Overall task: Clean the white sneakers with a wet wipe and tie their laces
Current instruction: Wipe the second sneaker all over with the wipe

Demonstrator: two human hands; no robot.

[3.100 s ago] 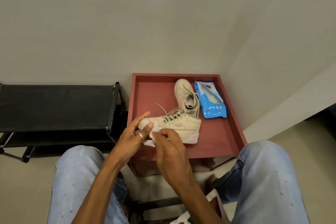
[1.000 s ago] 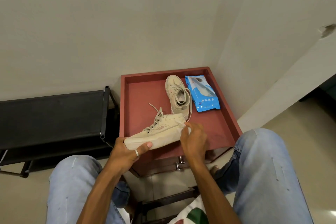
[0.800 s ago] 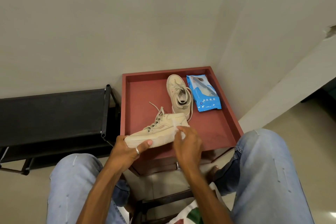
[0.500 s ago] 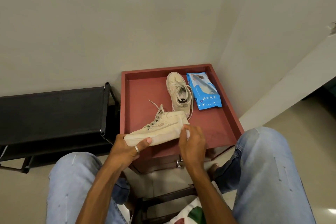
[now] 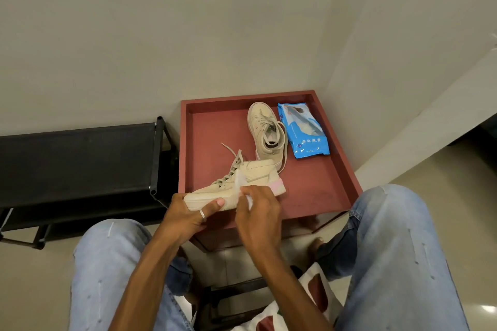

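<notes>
Your left hand (image 5: 188,213) is gripping the toe end of a cream-white high-top canvas sneaker (image 5: 252,179), fingers curled under the sole & thumb pressing on the sole's side wall. Your right hand (image 5: 258,213) is pinching a thin white wet wipe (image 5: 240,179) against the shoe's side, approx. mid-length. The shoe is sitting over the near-left part of the square red-brown tray table (image 5: 186,142), toe pointing left and heel right, w/ a pink tint on the heel sole. Its laces are hanging loose. Whether it is touching the tray, can't tell. The 2nd matching sneaker (image 5: 265,133) is standing upright further back, just beside a blue plastic wipes packet (image 5: 305,133). Your right fingertips & most of the wipe are hiding behind your hand.
</notes>
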